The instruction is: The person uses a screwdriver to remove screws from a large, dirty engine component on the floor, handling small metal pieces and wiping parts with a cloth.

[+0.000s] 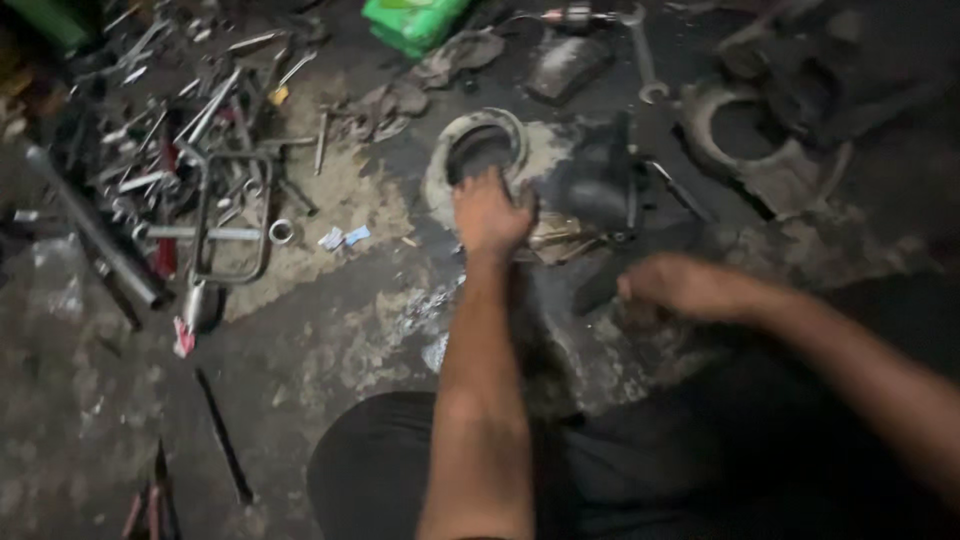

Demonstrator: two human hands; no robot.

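Head view: left hand (pixel 490 212) presses, fingers curled, on a dark greasy metal machine part (pixel 590 185) beside a grey round metal ring (pixel 478 150) on the floor; right hand (pixel 670 285), blurred, grip unclear, hovers near right.

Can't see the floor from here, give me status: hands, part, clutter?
Left hand on grey round metal ring. Right hand beside dark blocky metal part, grip unclear. Loose wrenches heaped left.

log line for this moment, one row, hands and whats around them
left hand: on dark ring-shaped part | right hand: blurred, by dark metal part | floor: grimy | left side: pile of spanners
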